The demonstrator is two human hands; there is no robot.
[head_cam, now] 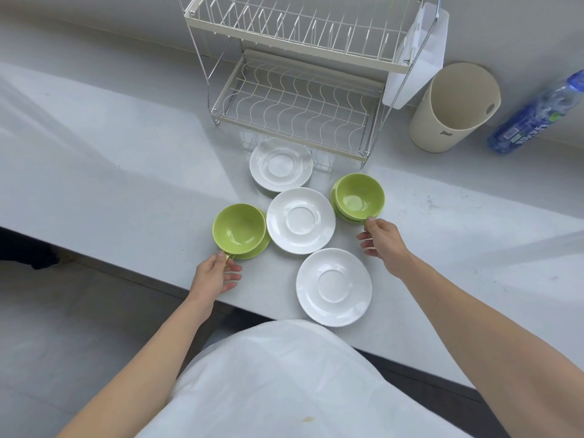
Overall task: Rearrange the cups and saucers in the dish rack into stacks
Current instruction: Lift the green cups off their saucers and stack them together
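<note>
Two green cups stand on green saucers on the grey counter. The left green cup [239, 228] rests on its saucer [259, 248]; my left hand [216, 275] pinches its handle. The right green cup [359, 195] sits on its saucer [343, 216]; my right hand [380, 240] touches the handle at the cup's near rim, fingers curled. Three white saucers lie between and around them: one far [280, 164], one in the middle [301, 220], one near [334, 286]. The two-tier white wire dish rack [297, 99] stands behind, with nothing on either tier.
A beige cylindrical holder [455, 109] stands right of the rack, and a blue plastic bottle [537, 113] lies further right. A white plastic utensil box [420, 55] hangs on the rack's right side. The counter's front edge [132, 270] runs diagonally below my left hand.
</note>
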